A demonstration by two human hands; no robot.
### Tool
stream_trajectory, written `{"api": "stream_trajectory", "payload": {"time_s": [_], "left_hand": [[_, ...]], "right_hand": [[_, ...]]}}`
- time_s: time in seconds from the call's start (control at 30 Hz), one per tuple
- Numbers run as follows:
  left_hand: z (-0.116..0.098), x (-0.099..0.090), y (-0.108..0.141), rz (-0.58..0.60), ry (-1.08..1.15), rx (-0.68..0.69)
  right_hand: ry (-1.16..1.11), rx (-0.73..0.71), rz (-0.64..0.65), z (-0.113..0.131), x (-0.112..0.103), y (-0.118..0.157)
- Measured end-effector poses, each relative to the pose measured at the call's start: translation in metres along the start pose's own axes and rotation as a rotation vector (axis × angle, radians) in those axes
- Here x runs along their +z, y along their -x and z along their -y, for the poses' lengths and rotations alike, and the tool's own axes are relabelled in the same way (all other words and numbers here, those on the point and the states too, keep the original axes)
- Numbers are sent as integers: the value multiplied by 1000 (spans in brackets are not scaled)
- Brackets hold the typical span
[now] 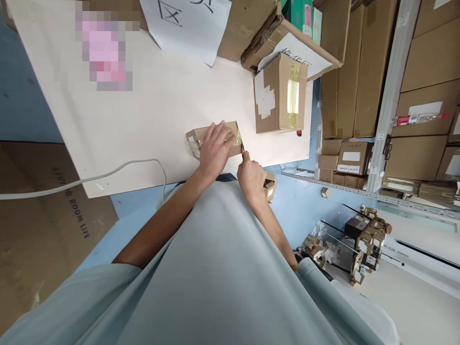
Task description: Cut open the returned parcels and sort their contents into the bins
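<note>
A small brown cardboard box (230,128) with shiny tape lies on the white table near its front edge. My left hand (215,148) rests on top of this box, its fingers stretched out and pressing on the cardboard. At the box's right end, my right hand (251,173) is closed around a cutter (243,152) with a red part. The thin blade touches or lies right along the box's right edge; most of the handle is hidden in my fist.
A taped carton (280,98) stands on the table (154,100) at the right, before a larger open box (325,55). A grey cable (118,167) crosses the front left. Shelves with cartons (427,105) stand far right.
</note>
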State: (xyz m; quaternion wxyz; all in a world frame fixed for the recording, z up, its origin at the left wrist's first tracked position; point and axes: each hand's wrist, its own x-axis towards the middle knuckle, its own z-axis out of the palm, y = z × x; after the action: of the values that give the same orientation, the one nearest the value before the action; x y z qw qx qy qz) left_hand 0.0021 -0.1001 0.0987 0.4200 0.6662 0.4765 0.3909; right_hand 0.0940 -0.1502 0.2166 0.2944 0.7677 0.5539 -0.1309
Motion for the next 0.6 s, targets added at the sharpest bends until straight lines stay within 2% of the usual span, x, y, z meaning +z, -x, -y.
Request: {"api": "stream_trajectory", "payload": {"time_s": [0.1,0.27,0.47,0.6], "left_hand": [[1,-2,-1,19,25,2],[4,-6,-2,21,35,-12],[7,-4,-2,27,-60,40],[11,-1,-2,35,-134,72]], "right_hand": [[-18,3,-2,-6,1,9],[-29,-34,-28,-5,-11,15],[-64,-72,-47,11,-17,-12],[-47,-46,-39,23,-19,-22]]}}
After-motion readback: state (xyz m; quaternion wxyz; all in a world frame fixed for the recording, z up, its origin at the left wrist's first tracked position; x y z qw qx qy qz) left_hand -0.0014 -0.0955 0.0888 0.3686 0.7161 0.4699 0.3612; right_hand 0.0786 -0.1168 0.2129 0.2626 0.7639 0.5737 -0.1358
